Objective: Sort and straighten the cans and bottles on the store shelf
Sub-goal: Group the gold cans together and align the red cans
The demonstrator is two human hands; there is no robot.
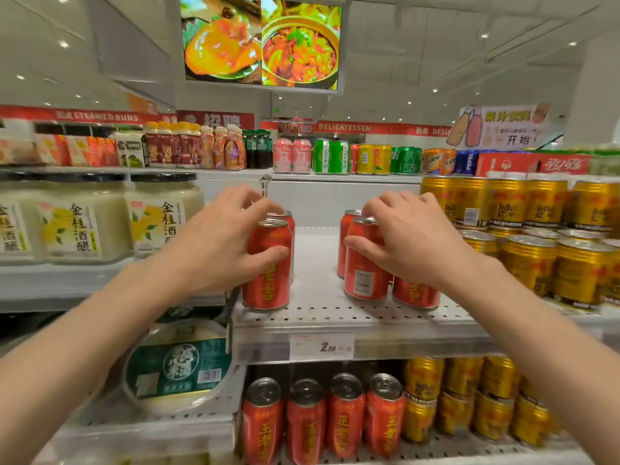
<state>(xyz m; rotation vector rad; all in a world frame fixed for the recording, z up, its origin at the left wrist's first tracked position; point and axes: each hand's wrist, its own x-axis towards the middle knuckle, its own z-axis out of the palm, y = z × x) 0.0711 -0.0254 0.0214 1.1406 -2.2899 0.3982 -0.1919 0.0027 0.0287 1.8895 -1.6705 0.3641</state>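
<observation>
Upright red aluminium drink cans with yellow characters stand on the white perforated metal shelf [322, 317], in two groups well apart. The left hand [214, 243] has its fingers [265, 203] curled closed around the front left red can [266, 266], thumb across its face. The right hand [419, 239] grips the front right red can [364, 263] likewise, fingers over its rim, thumb on its side.

head cam | faces forward, slightly down | close on shelf [335, 317] | single view
</observation>
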